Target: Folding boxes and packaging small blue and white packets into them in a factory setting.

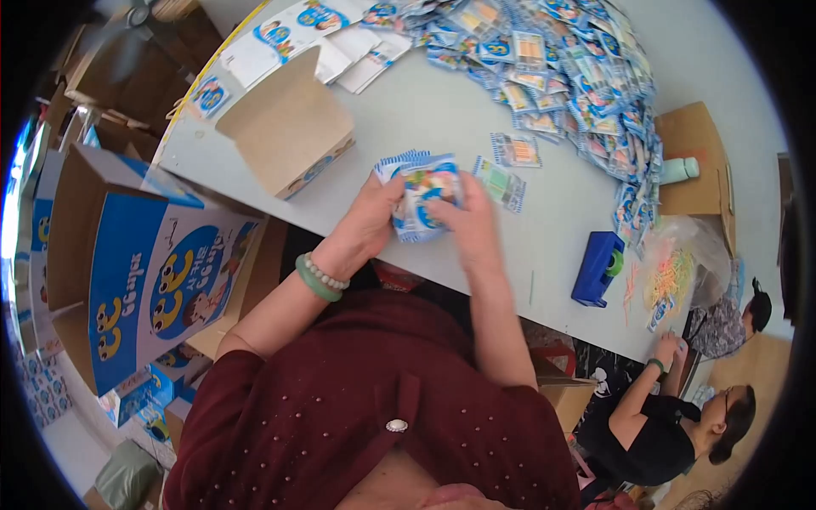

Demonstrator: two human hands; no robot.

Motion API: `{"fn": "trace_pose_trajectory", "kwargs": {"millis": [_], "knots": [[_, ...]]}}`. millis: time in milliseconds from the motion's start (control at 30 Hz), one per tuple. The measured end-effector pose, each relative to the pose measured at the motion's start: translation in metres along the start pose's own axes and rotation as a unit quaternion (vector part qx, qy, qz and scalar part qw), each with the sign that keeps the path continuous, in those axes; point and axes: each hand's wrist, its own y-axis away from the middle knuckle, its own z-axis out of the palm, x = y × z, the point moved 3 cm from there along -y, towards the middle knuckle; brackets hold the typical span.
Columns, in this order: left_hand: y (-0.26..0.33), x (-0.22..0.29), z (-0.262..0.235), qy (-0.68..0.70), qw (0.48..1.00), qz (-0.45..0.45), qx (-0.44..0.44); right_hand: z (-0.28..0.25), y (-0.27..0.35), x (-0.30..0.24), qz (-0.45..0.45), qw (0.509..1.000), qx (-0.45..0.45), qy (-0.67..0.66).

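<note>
Between my two hands is a small stack of blue-and-white packets (422, 183), held over the near part of the table. My left hand (371, 214) grips the stack from its left side. On the right, my right hand (474, 228) closes round the same packets, its thumb across the printed front. A packet with orange sticks (515, 150) and one with green contents (500, 184) lie just right of the stack. To the left an opened cardboard box (293, 140) stands on the table, its flap raised.
A large heap of packets (586, 76) covers the far right of the table (382, 102). Flat printed cartons (289, 38) lie far left. A blue tape dispenser (595, 268) and a clear bag of coloured sticks (676, 263) are at right, near another person (671, 425). A big carton (161, 280) stands left.
</note>
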Motion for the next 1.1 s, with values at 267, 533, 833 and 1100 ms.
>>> {"fn": "trace_pose_trajectory", "kwargs": {"millis": [267,533,833,1100], "knots": [[-0.002,0.015,-0.023,0.055,0.996,-0.042,-0.048,0.042,-0.008,0.001,-0.203,0.915,-0.017,0.349],[-0.018,-0.006,-0.069,0.166,0.971,-0.098,-0.140,-0.092,-0.173,-0.044,-0.203,0.594,0.298,0.719],[-0.026,-0.012,-0.081,0.161,0.972,-0.096,-0.139,-0.110,-0.138,0.010,-0.223,0.681,0.114,0.689],[-0.004,0.018,-0.033,0.167,0.974,-0.114,-0.103,-0.062,-0.021,0.009,-0.315,0.751,-0.011,0.580]]}}
